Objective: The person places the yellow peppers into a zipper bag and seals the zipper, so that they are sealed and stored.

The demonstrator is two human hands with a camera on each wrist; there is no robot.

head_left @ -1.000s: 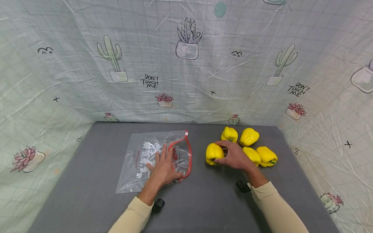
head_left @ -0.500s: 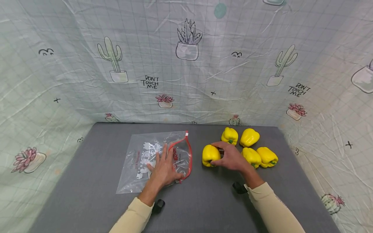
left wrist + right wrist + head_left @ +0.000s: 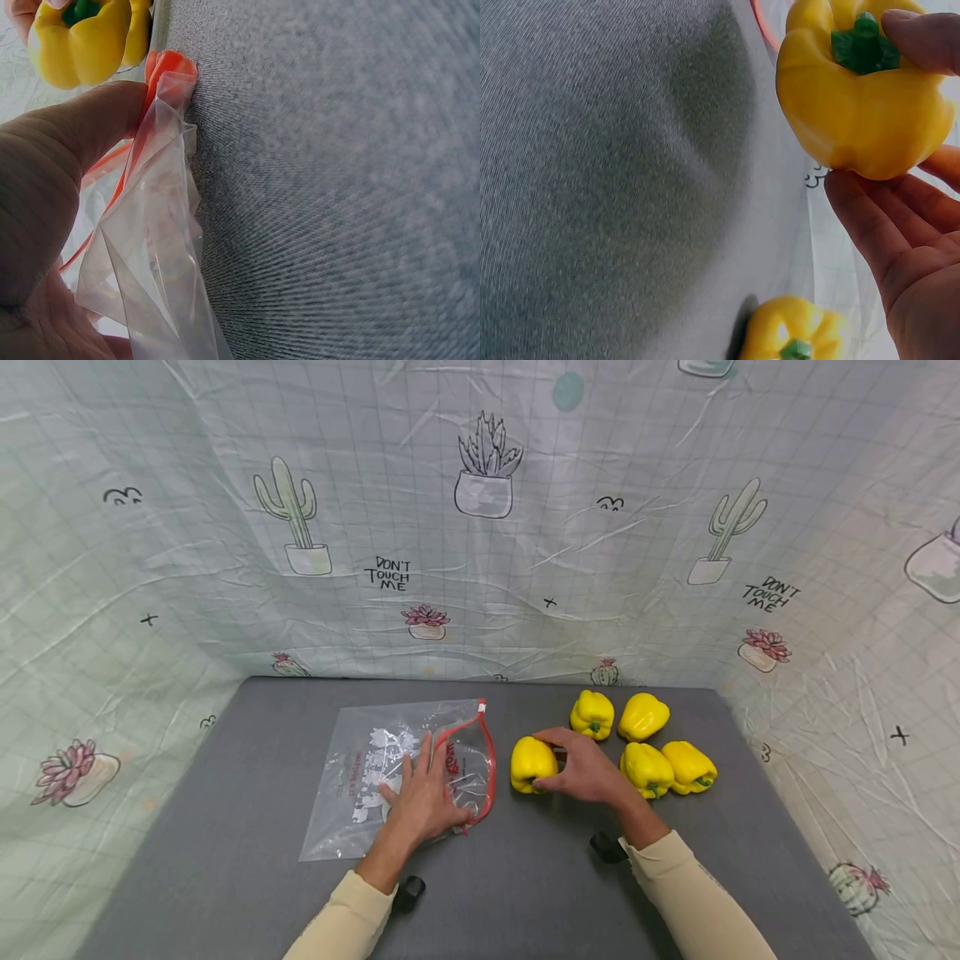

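The right hand (image 3: 588, 766) had drawn a yellow pepper (image 3: 531, 764) leftward, narrowing the gap to the red-edged mouth (image 3: 491, 777) of the plastic bag (image 3: 375, 768); that part of the work seemed well along. Thumb and fingers gripped the pepper, which looked lifted off the table (image 3: 255, 777), out from its middle toward the far edge. The left hand (image 3: 420, 802) had stayed put, fingers spread on the bag left of the table's centre, thumb at the red strip.

Four other peppers (image 3: 647, 770) sat by the far right corner. All were glossy, plump and lobed; the held one had a stubby green stem (image 3: 865, 45). The bag was thin, clear, creased film with white and red print, the tabletop matt grey and finely ribbed.
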